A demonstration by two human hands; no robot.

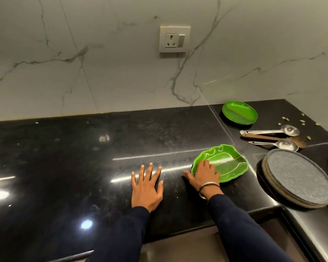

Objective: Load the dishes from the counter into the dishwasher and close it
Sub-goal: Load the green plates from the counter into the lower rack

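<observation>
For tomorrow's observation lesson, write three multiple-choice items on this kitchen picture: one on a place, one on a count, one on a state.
1. Where does the leaf-shaped green dish lie?
A. on the black counter
B. in a sink
C. on the grey plates

2. How many green dishes show?
A. one
B. two
C. four

3. What is the left hand doing?
A. gripping a spoon
B. lifting a plate
C. resting flat, fingers spread

Answers: 1 A, it sits on the counter under the right hand. 2 B, this dish and the round green plate behind. 3 C, its palm lies on bare counter.
</observation>
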